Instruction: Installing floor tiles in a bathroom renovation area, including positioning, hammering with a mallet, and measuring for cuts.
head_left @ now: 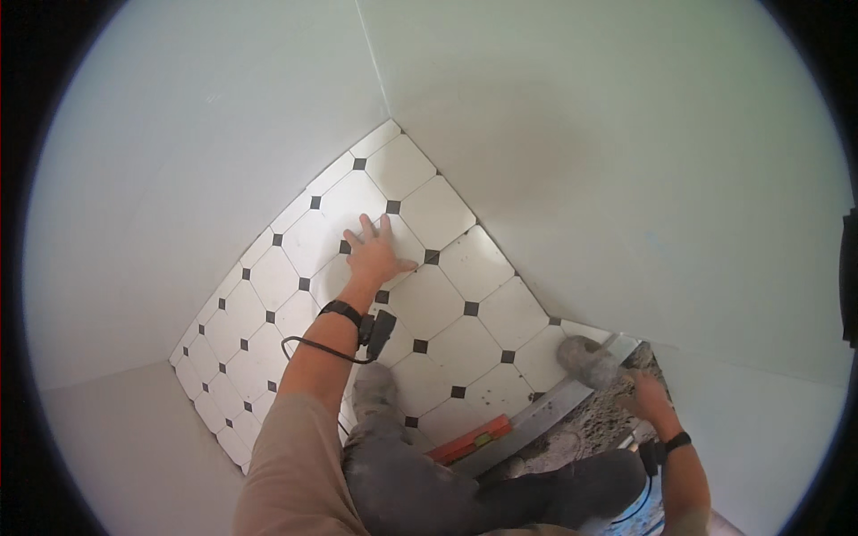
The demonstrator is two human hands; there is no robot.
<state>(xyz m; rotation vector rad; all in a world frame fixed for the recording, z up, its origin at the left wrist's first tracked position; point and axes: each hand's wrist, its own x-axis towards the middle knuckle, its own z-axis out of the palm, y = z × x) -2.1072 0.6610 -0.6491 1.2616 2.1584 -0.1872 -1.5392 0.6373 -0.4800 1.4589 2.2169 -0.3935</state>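
At left, a pale wall borders a floor of white tiles with small black insets. My left hand reaches onto those tiles, palm down, fingers open and spread. Next comes my left boot, then a red spirit level beside a long metal straightedge, partly hidden behind my right boot. At right, my right hand hangs over rough grey mortar, near the straightedge; I can't tell whether its fingers grip anything.
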